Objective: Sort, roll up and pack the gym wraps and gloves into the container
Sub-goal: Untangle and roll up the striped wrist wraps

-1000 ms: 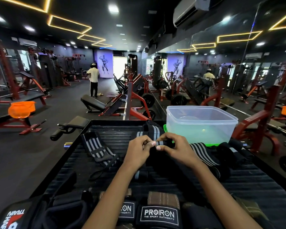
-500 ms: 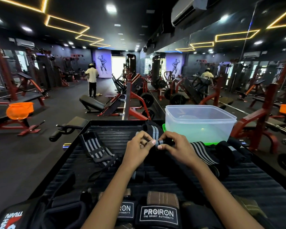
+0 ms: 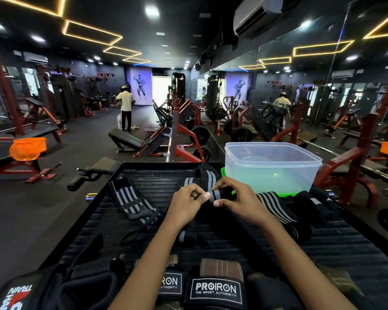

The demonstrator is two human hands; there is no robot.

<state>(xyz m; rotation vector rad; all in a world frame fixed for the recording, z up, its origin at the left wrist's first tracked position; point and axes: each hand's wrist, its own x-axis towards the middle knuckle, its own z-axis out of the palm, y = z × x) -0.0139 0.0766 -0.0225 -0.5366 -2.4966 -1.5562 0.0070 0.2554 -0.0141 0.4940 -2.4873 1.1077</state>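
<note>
Both my hands meet over the middle of the black ribbed table (image 3: 143,184). My left hand (image 3: 186,203) and my right hand (image 3: 238,201) pinch a black wrap with grey stripes (image 3: 216,194), partly rolled between the fingertips; its loose end (image 3: 205,175) trails away toward the far edge. A clear plastic container (image 3: 271,166) stands open behind my right hand on a green lid. Another striped wrap (image 3: 130,199) lies flat to the left, and a third (image 3: 276,205) to the right. Black PROIRON gloves (image 3: 215,289) lie at the near edge.
More black wraps and straps (image 3: 311,204) are heaped at the right, a black pad (image 3: 87,285) at the near left. Red gym machines, benches and a mirror wall surround the table. A person (image 3: 126,110) stands far off on the gym floor.
The hands stay in the same place, fingers working the wrap; the roll between the fingertips has turned slightly. The view tilted a little.
</note>
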